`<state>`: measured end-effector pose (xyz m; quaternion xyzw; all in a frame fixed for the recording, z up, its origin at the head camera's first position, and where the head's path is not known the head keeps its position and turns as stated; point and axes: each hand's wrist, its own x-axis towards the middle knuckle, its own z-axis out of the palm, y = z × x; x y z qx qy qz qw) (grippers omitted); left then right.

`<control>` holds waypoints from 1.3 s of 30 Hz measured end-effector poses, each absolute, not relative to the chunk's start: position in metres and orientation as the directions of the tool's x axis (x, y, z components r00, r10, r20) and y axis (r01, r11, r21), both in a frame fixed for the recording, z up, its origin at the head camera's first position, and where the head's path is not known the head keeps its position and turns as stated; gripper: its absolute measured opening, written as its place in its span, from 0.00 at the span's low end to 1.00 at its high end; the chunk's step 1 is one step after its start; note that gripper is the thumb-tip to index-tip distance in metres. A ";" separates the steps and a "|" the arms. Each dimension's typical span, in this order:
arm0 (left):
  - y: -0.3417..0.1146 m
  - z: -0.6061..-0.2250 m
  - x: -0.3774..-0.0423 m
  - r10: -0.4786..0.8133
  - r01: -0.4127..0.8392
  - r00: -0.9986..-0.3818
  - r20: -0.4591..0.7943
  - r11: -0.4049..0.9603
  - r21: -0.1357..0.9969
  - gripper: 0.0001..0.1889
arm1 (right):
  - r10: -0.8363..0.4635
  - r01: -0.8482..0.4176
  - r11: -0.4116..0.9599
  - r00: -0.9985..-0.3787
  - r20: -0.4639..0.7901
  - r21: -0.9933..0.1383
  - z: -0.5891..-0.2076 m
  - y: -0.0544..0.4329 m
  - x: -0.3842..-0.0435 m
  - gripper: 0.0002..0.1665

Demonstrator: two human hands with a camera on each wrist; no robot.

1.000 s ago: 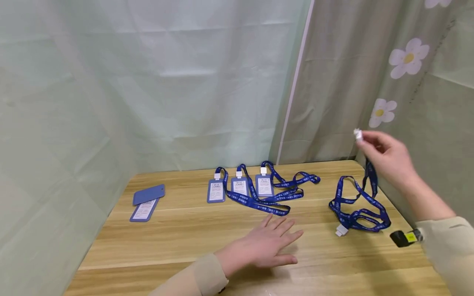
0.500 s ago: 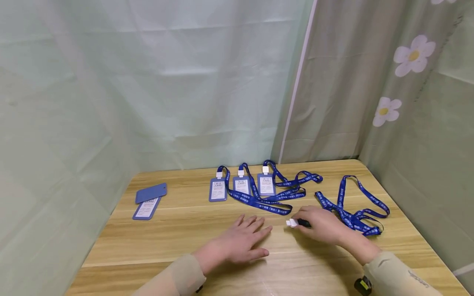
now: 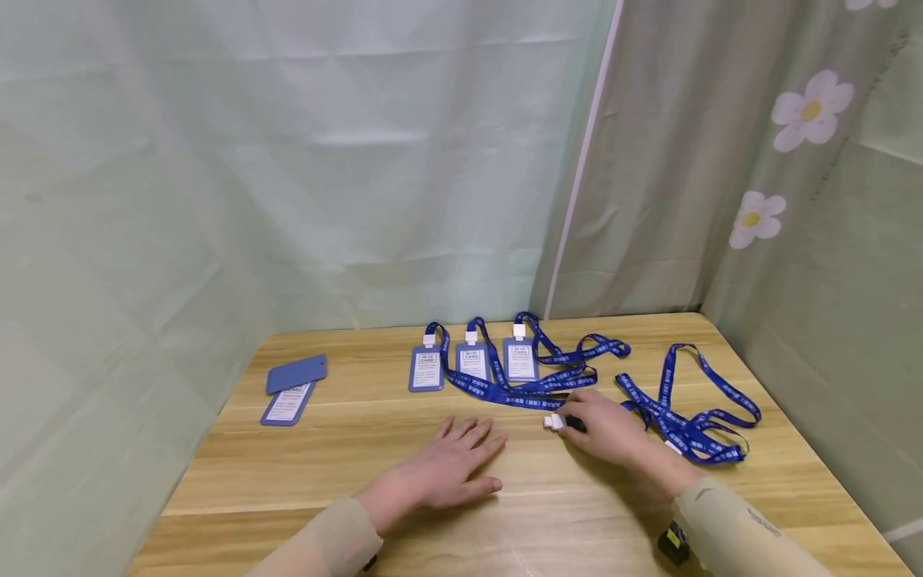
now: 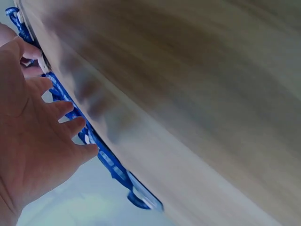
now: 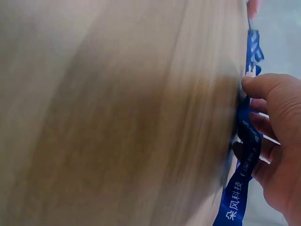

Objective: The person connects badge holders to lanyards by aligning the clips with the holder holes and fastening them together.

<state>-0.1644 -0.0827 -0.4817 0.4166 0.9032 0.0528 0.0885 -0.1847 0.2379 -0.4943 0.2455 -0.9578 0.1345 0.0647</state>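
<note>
My right hand (image 3: pixel 611 429) pinches the white clip (image 3: pixel 554 421) of a blue lanyard just over the table, right of the middle. In the right wrist view the lanyard's printed strap (image 5: pixel 240 183) trails down past the curled fingers. Loops of blue lanyard (image 3: pixel 692 433) lie tangled to the right of that hand, with another white clip (image 3: pixel 672 449) partly showing among them. Palm down, my left hand (image 3: pixel 445 471) spreads its fingers over the middle of the table and holds nothing; the left wrist view shows its straight fingers (image 4: pixel 70 126) above the wood.
Behind the hands, three blue card holders (image 3: pixel 427 370) lie side by side, each clipped to a blue lanyard (image 3: pixel 505 394) that runs rightward. Two loose card holders (image 3: pixel 296 373) overlap at the table's left. Pale curtains (image 3: pixel 404 160) surround the wooden table (image 3: pixel 238 473).
The right hand has come down and leftward from its raised place at the right, bringing the lanyard's clip to the table's middle. The left hand has shifted left, fingers still spread.
</note>
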 end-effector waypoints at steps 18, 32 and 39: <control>-0.167 -0.483 -0.190 0.559 0.551 -0.829 0.016 0.811 0.198 0.36 | -0.546 -0.600 0.772 -0.795 0.263 -0.210 -0.504 0.237 -0.176 0.19; -0.283 -0.478 -0.231 0.244 0.250 -0.968 0.054 0.953 0.169 0.42 | -0.519 -0.559 0.794 -0.828 0.215 -0.237 -0.506 0.235 -0.171 0.23; -0.322 -0.475 -0.243 0.100 0.093 -0.994 -0.031 0.978 0.189 0.47 | -0.520 -0.563 0.790 -0.825 0.222 -0.241 -0.509 0.235 -0.173 0.23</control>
